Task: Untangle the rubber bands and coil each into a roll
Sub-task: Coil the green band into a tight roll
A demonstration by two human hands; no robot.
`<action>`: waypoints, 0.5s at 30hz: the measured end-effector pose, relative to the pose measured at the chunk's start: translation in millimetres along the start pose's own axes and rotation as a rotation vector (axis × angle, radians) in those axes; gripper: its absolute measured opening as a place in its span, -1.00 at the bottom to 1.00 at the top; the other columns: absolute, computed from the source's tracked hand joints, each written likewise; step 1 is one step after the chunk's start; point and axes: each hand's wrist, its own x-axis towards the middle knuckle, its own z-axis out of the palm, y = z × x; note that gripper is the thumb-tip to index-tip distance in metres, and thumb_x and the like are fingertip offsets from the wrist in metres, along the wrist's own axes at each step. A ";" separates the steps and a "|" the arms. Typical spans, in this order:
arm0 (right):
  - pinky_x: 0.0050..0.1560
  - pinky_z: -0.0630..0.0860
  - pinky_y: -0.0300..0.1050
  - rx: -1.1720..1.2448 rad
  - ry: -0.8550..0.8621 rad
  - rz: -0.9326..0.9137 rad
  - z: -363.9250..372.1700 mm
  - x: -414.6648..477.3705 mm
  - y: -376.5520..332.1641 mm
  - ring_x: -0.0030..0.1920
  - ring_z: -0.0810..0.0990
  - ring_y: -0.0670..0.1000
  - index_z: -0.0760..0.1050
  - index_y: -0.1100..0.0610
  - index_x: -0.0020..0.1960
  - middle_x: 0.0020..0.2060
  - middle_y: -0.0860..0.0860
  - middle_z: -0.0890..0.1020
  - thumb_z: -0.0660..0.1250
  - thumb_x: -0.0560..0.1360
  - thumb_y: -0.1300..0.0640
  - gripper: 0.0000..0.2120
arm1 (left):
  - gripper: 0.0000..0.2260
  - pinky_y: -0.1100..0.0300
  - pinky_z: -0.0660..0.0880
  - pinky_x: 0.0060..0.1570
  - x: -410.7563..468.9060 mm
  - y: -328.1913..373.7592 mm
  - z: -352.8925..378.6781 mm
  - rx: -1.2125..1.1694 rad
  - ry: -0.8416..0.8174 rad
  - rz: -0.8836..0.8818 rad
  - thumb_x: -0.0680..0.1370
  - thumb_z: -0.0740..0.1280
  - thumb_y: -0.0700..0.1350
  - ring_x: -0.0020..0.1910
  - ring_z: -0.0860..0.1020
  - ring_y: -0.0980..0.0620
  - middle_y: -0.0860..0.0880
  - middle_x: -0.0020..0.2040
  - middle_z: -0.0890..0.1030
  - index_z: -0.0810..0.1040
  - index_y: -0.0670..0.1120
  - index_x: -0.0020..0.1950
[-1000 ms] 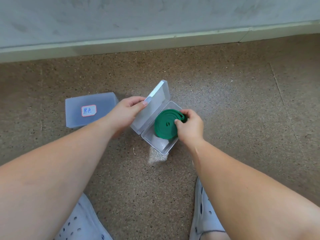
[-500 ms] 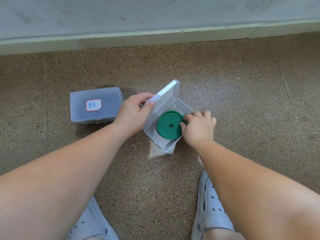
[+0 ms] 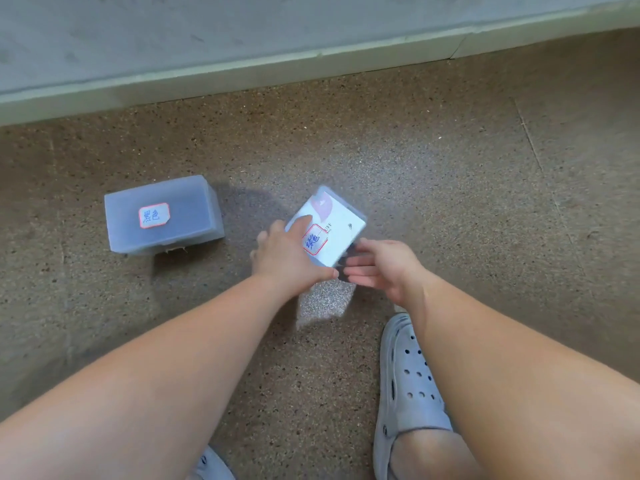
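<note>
A small clear plastic box [image 3: 337, 237] lies on the floor at centre, its lid down, with a red-edged label on top. The green coiled rubber band is hidden inside. My left hand [image 3: 287, 258] rests on the lid, fingers pressing its left part and thumb along the near edge. My right hand [image 3: 381, 268] is at the box's right near corner, fingers spread and touching its side. The box is blurred by motion.
A second, closed frosted box [image 3: 187, 220] with a red-edged label sits on the floor to the left. A grey wall and pale skirting [image 3: 242, 77] run along the back. My grey perforated shoes [image 3: 408, 382] stand near the bottom edge.
The lid of the centre box has swung down over the green roll. My right hand has left the roll and moved to the box's side. My left hand now presses on the lid.
</note>
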 end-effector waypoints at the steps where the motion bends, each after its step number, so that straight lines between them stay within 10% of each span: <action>1: -0.05 0.67 0.05 0.025 -0.036 0.000 2.5 -0.2 3.6 -0.13 0.70 0.17 0.50 0.25 0.13 -0.07 0.25 0.67 0.31 0.63 0.07 -0.76 | -0.03 -0.12 0.40 0.28 0.5 0.4 3.6 0.033 0.020 0.004 0.18 0.55 0.35 0.33 0.36 -0.19 -0.06 0.33 0.38 0.22 0.24 0.51; 15: -0.17 0.66 -0.06 0.074 0.126 -0.087 27.5 15.0 18.5 -0.35 0.62 0.05 0.43 0.18 -0.18 -0.33 0.16 0.63 0.43 0.54 0.28 -0.80 | 0.15 -0.15 0.49 0.17 6.1 -3.2 6.5 0.147 0.055 0.021 0.12 0.58 0.35 0.35 0.36 -0.17 -0.05 0.35 0.40 0.11 0.02 0.56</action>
